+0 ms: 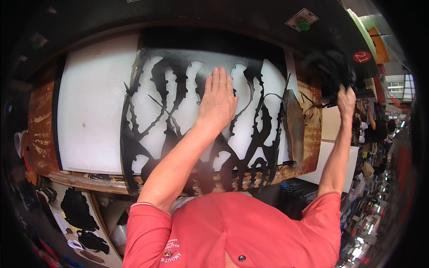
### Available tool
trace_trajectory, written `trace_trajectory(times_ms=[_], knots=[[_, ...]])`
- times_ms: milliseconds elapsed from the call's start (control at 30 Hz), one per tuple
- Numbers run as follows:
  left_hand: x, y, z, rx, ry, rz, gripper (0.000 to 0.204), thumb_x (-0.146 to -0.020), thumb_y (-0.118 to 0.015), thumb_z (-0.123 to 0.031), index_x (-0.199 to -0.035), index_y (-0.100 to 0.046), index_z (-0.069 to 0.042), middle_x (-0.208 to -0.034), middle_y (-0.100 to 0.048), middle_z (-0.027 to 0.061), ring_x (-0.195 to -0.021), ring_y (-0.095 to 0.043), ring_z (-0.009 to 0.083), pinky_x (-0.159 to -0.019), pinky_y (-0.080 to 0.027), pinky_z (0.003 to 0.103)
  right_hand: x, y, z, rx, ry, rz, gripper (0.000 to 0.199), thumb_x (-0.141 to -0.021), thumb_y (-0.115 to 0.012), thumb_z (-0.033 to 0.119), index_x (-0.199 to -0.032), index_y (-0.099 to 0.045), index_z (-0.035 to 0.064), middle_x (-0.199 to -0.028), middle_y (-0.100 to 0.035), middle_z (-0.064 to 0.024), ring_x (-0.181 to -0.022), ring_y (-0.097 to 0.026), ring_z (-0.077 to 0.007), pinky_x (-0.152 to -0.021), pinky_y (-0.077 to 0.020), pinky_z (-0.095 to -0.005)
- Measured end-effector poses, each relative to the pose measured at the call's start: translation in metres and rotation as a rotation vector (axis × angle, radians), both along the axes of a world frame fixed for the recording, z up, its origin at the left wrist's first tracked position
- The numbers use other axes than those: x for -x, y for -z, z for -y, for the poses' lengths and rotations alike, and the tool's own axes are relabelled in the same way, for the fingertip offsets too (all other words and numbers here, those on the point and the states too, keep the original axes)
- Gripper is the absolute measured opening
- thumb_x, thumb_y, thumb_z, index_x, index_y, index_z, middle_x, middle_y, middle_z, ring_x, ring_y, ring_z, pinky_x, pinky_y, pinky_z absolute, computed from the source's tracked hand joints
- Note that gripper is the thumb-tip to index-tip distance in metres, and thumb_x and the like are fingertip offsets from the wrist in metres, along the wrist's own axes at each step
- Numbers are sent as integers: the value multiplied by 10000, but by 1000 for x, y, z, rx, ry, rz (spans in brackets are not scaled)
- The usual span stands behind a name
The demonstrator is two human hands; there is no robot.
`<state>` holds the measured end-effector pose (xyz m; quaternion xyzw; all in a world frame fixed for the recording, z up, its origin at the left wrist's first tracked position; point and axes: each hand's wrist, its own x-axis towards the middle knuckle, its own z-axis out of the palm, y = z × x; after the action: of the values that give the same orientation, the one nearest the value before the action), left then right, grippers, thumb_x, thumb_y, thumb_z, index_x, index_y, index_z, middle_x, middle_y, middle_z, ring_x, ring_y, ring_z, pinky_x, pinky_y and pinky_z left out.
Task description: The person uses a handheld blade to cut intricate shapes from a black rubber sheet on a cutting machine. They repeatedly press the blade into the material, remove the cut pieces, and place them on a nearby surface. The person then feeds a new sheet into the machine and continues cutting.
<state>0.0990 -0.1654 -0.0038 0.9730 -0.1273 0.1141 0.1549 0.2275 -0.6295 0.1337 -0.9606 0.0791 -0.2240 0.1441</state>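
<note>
A black sheet of thin material (223,48), cut through with large curved openings, lies over a white board (98,107). Its lower part is a web of narrow, notched strips that hang past the board's near edge. My left hand (218,100) rests palm down on the sheet's middle, fingers straight and close together, holding nothing. Out at the right, my right hand (346,102) is raised with its fingers closed on a tangle of black scrap strips (328,71). That tangle is blurred and dark, so its exact shape is hard to make out.
A dark machine beam with a green button (303,26) spans the far side. A worn wooden ledge (98,182) runs along the near edge. At the lower left, black cut pieces (79,209) lie on a shelf. A white panel (330,163) stands at the right.
</note>
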Motion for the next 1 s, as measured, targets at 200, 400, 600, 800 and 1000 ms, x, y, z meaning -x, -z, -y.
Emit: trace_trajectory(times_ms=[200,400,600,800,1000], knots=[[-6,-12,-5,77,29,-59,727,-1053,-624,-387,-1540,-472,131,-1666,-371,350,-1599,-291,473,-1319,-230,547,62,-15,25,216,-218,-202,262,-1037,-675,167,-916,-595,-51,-840,-602,-301,-833,-569,-522,-725,-475,-520],[-10,-90,0,537,291,24,935,-901,-836,-429,-1603,-433,38,-1636,-422,342,-1576,-321,508,-1309,-258,567,115,-103,-104,262,-559,-643,184,-940,-747,117,-946,-644,-35,-849,-654,-283,-849,-600,-532,-751,-492,-545],[0,-162,35,715,785,0,844,-799,-914,-236,-1530,-543,-35,-1458,-647,219,-1360,-621,398,-1156,-496,476,121,-157,-223,381,-897,-920,160,-801,-733,98,-865,-659,-30,-767,-675,-251,-746,-669,-463,-687,-549,-493],[24,-174,15,955,652,-337,541,-834,-733,-176,-1313,-638,55,-995,-739,235,-864,-734,327,-826,-585,388,113,-190,-275,395,-762,-1106,212,-775,-707,145,-881,-775,-26,-746,-735,-190,-670,-732,-289,-617,-563,-402],[49,-180,-8,1426,633,-720,404,-1007,-578,-70,-1394,-583,46,-1193,-669,48,-1088,-608,123,-936,-528,313,112,-206,-298,338,-761,-1126,191,-759,-774,129,-831,-743,-46,-693,-715,-134,-628,-717,-219,-582,-564,-358]])
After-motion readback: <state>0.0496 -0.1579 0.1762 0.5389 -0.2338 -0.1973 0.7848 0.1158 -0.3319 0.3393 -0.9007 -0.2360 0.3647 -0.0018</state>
